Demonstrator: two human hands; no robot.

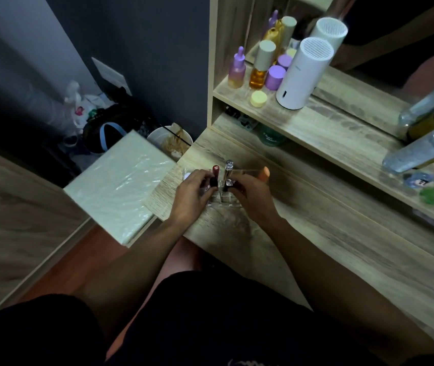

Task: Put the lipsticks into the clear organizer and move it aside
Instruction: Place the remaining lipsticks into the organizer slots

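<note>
Hands [193,192] [250,195] around clear organizer [225,198]

My left hand [192,192] and right hand [250,195] sit close together, fingers curled inward, both forearms reaching forward from near.

text: none legible | green bottle [271,137] label: blurred | lipstick [215,170] cap marking: unreadable
</note>
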